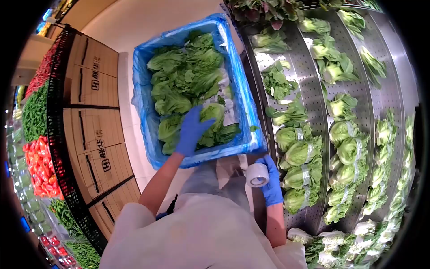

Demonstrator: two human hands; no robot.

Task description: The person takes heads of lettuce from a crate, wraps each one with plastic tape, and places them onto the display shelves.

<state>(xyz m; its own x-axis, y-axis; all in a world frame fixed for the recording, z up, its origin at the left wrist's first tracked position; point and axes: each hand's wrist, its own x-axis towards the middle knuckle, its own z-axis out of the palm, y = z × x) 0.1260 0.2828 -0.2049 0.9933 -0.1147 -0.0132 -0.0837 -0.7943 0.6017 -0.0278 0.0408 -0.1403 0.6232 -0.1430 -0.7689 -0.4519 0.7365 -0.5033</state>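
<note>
My left hand, in a blue glove, reaches over the near part of a bin lined with blue plastic. Its fingers are spread at the edge of a head of green lettuce; whether they touch it I cannot tell. More leafy heads fill the bin, with some pale wrapping along their right side. My right hand, also gloved in blue, is closed around a roll of white tape beside the bin's near right corner.
At right, perforated metal shelves carry bok choy and lettuces bound with white tape. A stand faced with cardboard boxes is on the left, with red peppers and green chillies above it.
</note>
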